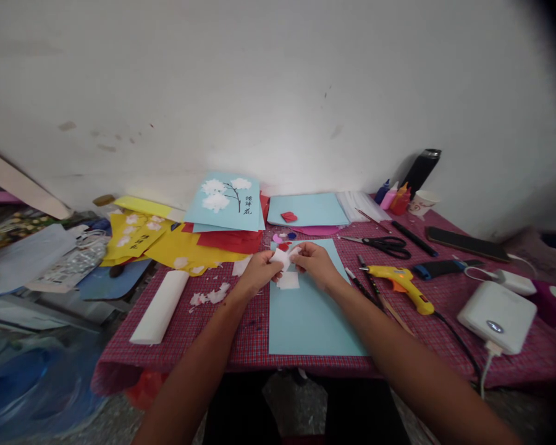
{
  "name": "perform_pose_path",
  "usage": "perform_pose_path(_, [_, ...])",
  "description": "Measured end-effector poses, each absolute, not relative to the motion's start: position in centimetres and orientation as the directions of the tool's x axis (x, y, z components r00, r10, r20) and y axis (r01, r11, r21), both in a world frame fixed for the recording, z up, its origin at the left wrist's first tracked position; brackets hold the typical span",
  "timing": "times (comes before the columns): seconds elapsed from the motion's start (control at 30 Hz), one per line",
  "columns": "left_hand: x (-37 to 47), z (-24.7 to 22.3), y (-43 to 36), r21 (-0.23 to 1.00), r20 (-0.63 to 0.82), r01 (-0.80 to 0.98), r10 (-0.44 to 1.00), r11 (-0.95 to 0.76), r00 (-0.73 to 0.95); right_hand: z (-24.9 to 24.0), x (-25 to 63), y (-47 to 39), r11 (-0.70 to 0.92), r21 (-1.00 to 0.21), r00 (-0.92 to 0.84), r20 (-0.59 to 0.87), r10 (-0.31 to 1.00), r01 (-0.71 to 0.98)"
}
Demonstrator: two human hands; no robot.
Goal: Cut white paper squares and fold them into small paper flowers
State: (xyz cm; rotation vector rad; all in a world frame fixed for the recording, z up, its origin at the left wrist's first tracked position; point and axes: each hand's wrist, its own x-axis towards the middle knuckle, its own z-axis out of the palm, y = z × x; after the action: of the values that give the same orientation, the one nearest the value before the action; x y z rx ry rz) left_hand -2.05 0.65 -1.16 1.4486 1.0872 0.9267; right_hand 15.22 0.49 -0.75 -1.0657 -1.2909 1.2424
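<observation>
Small white tissue paper [282, 258] is held up between my two hands, over a light blue sheet [312, 327]. My left hand [261, 272] pinches its left side with closed fingers. On its right side the fingers of my right hand [311, 262] are closed on the same paper. Another white paper piece [288, 281] lies on the blue sheet just below my fingers. Red and coloured bits [283, 246] lie at the sheet's top edge, beyond my hands.
A white roll [161, 308] and torn paper scraps [209, 296] lie left. Behind stands a blue card with white flowers [227, 201]. Right are scissors [382, 244], a yellow glue gun [401, 285], a white device [498, 316] and a black bottle [421, 172].
</observation>
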Motion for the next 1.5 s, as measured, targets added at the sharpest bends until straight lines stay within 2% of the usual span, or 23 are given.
perform_pose_path(0.23, [-1.9,-1.0,0.6,0.988,-0.023,0.153,0.958,-0.022,0.285,-0.7,15.4,0.5,0.115,-0.987,-0.074,0.124,0.990,-0.112])
perform_pose_path(1.03, [-2.0,-1.2,0.6,0.984,-0.013,0.173,0.945,-0.046,0.326,-0.8,16.0,1.1,0.207,-0.976,0.129,0.197,0.972,-0.068])
perform_pose_path(1.4, [-1.9,-1.1,0.3,0.991,-0.025,0.130,0.951,-0.016,0.310,-0.8,16.5,1.4,0.222,-0.970,0.235,0.195,0.952,-0.095])
perform_pose_path(1.5, [-2.2,-0.3,0.5,0.998,0.060,0.012,0.974,-0.065,0.216,-1.0,16.7,1.4,0.224,-0.974,0.187,0.216,0.958,-0.018])
